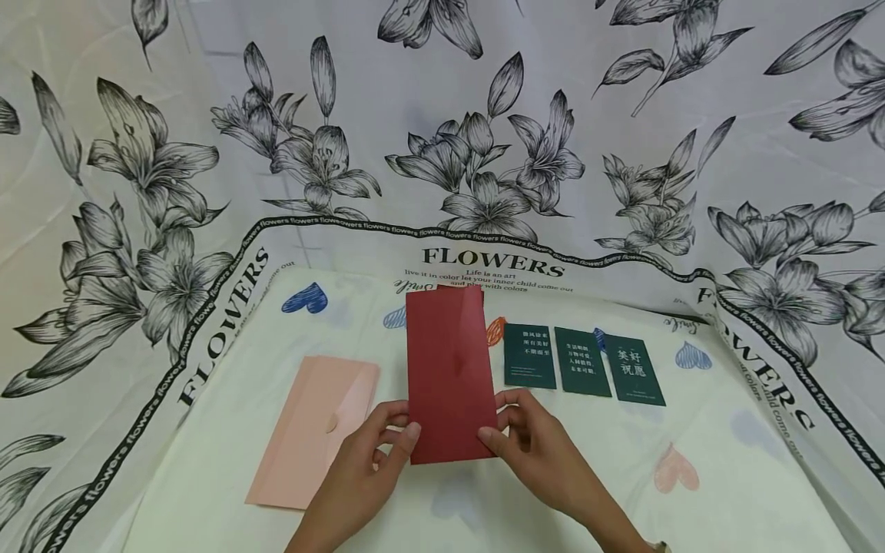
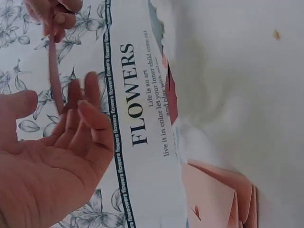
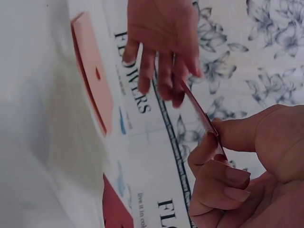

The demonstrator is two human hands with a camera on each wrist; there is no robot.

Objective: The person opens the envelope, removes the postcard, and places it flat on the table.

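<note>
Both hands hold up a red envelope (image 1: pixel 448 369), upright over the table with its plain face toward me. My left hand (image 1: pixel 369 465) is at its lower left edge, thumb in front and fingers behind; in the left wrist view that thumb stands a little off the paper. My right hand (image 1: pixel 542 457) pinches the lower right edge between thumb and curled fingers, plain in the right wrist view. Behind the held envelope, more red paper (image 3: pixel 116 206) lies on the table, mostly hidden in the head view.
Left of the hands lie overlapping pink envelopes (image 1: pixel 304 438). Three dark green cards with white writing, the nearest a green card (image 1: pixel 529 357), lie in a row on the right. A white cloth (image 1: pixel 581 491) with printed hearts covers the table; a flower-printed curtain (image 1: pixel 387 100) hangs behind.
</note>
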